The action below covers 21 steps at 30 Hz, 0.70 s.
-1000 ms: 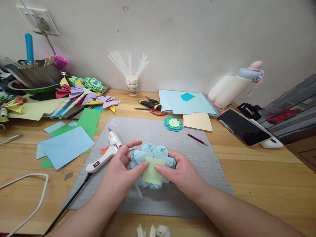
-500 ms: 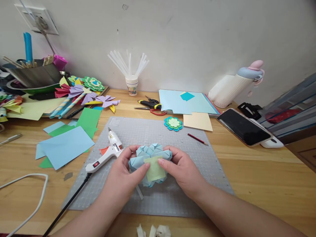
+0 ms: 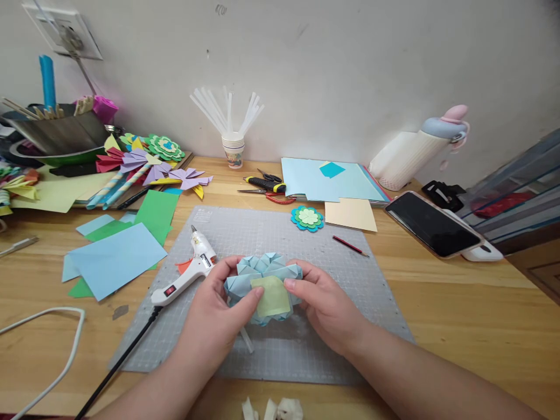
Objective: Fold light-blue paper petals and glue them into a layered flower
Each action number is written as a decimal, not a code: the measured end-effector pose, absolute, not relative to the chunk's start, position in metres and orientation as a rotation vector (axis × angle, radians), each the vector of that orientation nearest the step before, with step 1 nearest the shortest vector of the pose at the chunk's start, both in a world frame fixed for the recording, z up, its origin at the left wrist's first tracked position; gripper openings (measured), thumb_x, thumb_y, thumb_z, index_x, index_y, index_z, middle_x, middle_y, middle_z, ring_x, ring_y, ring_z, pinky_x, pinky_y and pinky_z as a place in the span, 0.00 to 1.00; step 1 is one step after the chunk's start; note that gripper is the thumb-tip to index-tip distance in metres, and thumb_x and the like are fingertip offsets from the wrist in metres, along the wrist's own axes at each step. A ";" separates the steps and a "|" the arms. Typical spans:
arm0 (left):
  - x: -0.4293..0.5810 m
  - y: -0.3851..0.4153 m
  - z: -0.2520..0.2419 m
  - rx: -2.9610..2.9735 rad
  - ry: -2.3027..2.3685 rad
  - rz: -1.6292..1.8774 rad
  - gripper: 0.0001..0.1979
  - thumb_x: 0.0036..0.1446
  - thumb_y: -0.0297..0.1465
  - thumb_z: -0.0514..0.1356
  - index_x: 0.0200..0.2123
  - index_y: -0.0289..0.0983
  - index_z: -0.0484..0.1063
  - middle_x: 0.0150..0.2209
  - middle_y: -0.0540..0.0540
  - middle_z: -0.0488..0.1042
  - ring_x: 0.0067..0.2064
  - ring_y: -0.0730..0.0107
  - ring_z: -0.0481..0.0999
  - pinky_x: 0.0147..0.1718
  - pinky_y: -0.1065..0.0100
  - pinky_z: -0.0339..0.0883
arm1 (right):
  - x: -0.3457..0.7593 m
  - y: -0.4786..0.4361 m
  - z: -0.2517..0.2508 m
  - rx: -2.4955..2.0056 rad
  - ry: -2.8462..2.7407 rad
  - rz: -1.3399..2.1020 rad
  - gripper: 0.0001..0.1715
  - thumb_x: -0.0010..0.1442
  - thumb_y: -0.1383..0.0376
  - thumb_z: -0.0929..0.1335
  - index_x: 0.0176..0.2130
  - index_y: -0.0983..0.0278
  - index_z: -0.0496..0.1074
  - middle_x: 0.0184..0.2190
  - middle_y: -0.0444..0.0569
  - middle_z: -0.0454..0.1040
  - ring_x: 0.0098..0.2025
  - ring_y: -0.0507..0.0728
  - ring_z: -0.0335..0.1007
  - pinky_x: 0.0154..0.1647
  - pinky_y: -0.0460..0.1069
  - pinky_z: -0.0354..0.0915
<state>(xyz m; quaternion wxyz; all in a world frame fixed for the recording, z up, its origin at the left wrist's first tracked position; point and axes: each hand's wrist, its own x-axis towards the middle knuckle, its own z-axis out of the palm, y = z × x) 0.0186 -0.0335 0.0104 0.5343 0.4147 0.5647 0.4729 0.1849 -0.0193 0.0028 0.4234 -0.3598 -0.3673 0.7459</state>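
Note:
A folded light-blue paper piece [image 3: 242, 284] is held above the grey cutting mat [image 3: 350, 291]. A pale green paper square [image 3: 275, 298] lies against its middle. My left hand [image 3: 223, 303] grips the blue piece at its left side, the thumb pressing on the green square. At the right side my right hand [image 3: 326, 300] holds the same piece, its thumb tip by the square's upper right corner. The fingers behind the paper are mostly hidden. Left of my left hand, a white glue gun [image 3: 188, 277] lies on the mat, and a clear stick [image 3: 247, 340] lies below that hand.
Blue and green sheets [image 3: 118, 259] lie left of the mat. A layered paper flower [image 3: 307, 218] and a pencil [image 3: 350, 246] rest on the mat. Behind are scissors [image 3: 262, 191] and a cup of straws [image 3: 234, 153]. A phone [image 3: 433, 224] sits at the right.
The blue piece has shifted slightly left and up with both hands. My right thumb has slid toward the edge of the green square, showing more of its upper right corner.

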 end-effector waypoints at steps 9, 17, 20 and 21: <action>0.024 -0.037 0.011 0.994 1.343 1.106 0.23 0.44 0.37 0.68 0.44 0.38 0.67 0.38 0.48 0.72 0.37 0.65 0.73 0.36 0.67 0.68 | 0.183 -0.020 -0.002 -0.935 -0.980 1.874 0.14 0.51 0.59 0.74 0.36 0.65 0.73 0.32 0.46 0.76 0.34 0.53 0.69 0.38 0.47 0.64; -0.029 -0.031 0.014 1.631 1.941 1.147 0.16 0.53 0.39 0.61 0.45 0.45 0.67 0.38 0.47 0.71 0.43 0.56 0.71 0.45 0.61 0.59 | 0.184 -0.017 -0.009 -1.028 -0.911 1.768 0.16 0.51 0.58 0.75 0.38 0.63 0.75 0.35 0.46 0.79 0.34 0.53 0.73 0.38 0.48 0.67; -0.060 -0.027 0.006 2.131 2.245 0.548 0.16 0.55 0.43 0.56 0.44 0.44 0.70 0.37 0.41 0.75 0.42 0.45 0.72 0.47 0.51 0.53 | 0.184 -0.015 -0.009 -1.099 -0.868 1.682 0.18 0.50 0.57 0.75 0.39 0.63 0.76 0.33 0.46 0.79 0.32 0.54 0.73 0.35 0.47 0.67; -0.066 -0.026 0.002 2.224 2.232 0.410 0.17 0.57 0.43 0.55 0.46 0.42 0.69 0.40 0.38 0.75 0.44 0.42 0.72 0.46 0.50 0.54 | 0.184 -0.014 -0.008 -1.119 -0.854 1.648 0.18 0.49 0.56 0.75 0.39 0.63 0.76 0.33 0.46 0.79 0.32 0.54 0.73 0.35 0.47 0.67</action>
